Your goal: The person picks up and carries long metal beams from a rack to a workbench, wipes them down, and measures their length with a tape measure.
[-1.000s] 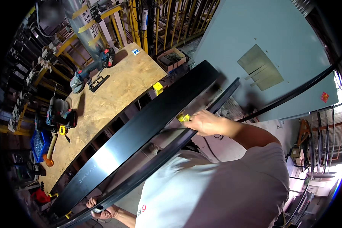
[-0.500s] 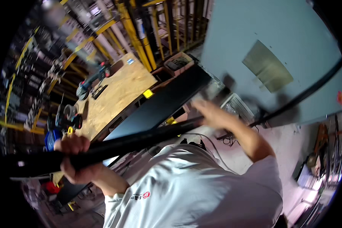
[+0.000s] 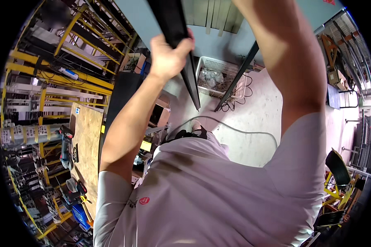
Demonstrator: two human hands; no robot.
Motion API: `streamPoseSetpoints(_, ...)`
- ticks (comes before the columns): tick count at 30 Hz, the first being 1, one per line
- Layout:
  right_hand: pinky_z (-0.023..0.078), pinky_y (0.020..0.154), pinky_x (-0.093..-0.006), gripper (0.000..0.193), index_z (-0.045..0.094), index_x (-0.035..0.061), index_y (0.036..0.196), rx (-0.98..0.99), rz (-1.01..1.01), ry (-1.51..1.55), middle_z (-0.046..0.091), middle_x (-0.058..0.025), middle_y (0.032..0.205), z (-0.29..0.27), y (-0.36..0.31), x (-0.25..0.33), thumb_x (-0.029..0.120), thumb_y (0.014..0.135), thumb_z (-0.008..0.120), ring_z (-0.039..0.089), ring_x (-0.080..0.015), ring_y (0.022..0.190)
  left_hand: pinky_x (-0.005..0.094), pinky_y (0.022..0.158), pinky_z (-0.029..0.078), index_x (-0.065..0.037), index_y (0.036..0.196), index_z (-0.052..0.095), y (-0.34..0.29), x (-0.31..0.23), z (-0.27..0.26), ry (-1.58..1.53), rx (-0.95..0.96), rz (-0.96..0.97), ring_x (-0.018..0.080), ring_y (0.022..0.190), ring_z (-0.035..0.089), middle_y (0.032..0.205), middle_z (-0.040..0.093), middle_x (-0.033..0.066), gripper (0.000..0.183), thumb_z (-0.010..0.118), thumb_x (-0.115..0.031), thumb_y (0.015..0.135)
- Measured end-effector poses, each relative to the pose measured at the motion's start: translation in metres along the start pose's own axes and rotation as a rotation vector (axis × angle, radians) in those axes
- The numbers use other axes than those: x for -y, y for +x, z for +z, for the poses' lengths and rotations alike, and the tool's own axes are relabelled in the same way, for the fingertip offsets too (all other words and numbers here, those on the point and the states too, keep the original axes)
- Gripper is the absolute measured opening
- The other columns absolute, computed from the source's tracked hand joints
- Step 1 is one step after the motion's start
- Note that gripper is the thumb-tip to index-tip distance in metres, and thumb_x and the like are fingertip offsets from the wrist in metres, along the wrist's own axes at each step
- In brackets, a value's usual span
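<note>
My left hand [image 3: 167,57] is wrapped round a long black bar [image 3: 169,18]. The bar stands nearly upright, its lower end tapering down to the floor and its upper end cut off by the top of the view. My right arm [image 3: 292,53] reaches up past the top edge, so its hand is out of sight and what it touches is hidden. A second black bar [image 3: 240,74] leans close by on the right, its foot on the floor. Between the two bars sits a white plastic basket [image 3: 200,68] holding clear plastic bags.
A grey cable [image 3: 243,131] curves across the floor. On the left is a wooden worktop [image 3: 84,140] with a cordless power tool [image 3: 66,148] at its edge, beside yellow racks [image 3: 62,72]. Chairs [image 3: 338,181] stand at the lower right. A pale blue panel [image 3: 212,39] rises ahead.
The black bar has swung from lying across my body to nearly upright. My left hand went up with it, my right arm rose out of view, and the view turned rightward.
</note>
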State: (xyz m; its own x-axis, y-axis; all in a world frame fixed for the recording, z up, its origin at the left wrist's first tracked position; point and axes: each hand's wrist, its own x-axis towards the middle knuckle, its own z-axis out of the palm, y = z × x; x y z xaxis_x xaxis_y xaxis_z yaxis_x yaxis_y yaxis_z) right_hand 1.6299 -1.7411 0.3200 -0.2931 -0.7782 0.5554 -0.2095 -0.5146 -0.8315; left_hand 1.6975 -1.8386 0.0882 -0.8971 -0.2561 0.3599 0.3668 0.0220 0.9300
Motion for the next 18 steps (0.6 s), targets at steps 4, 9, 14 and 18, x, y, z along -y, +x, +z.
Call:
streamPoseSetpoints(4,0.050,0.052,-0.0320,0.009,0.067,-0.0032,0.081,-0.504,0.080,-0.271,0.066,-0.0095,0.072,-0.065,-0.055,-0.061,0.004,0.086,0.066,0.062,-0.0155,0.058,0.0324,0.079,0.054,0.005,0.115,0.068,0.020,0.057,0.030,0.298,0.301,-0.230,0.0154,0.086,0.067,0.093,0.073,0.0058,0.034,0.076,-0.014,0.087)
streamPoseSetpoints(9,0.051,0.055,-0.0314,0.019,0.066,-0.0026,0.095,-0.921,0.186,-0.585,0.068,-0.0037,0.073,-0.188,-0.163,-0.155,0.002,0.076,0.070,0.064,-0.0113,0.064,0.0318,0.083,0.054,0.005,0.118,0.064,0.013,0.075,0.028,0.351,0.384,-0.319,0.0118,0.090,0.061,0.096,0.069,0.0067,0.037,0.074,-0.010,0.085)
streamPoseSetpoints(14,0.052,0.057,-0.0303,0.032,0.063,-0.0043,0.105,-0.990,0.184,-0.443,0.070,-0.0052,0.080,-0.231,-0.184,-0.241,-0.004,0.074,0.066,0.065,-0.0127,0.064,0.0299,0.080,0.054,0.007,0.120,0.068,-0.051,0.111,-0.049,0.327,0.317,-0.422,0.0088,0.087,0.060,0.092,0.070,0.0039,0.037,0.074,-0.012,0.089)
streamPoseSetpoints(18,0.055,0.060,-0.0323,0.029,0.062,-0.0033,0.102,-1.045,0.178,-0.405,0.069,-0.0075,0.081,-0.277,-0.199,-0.242,-0.008,0.074,0.066,0.067,-0.0157,0.065,0.0277,0.084,0.054,0.012,0.125,0.064,-0.076,0.101,-0.058,0.343,0.309,-0.567,0.0111,0.090,0.063,0.101,0.070,0.0043,0.035,0.071,-0.004,0.095)
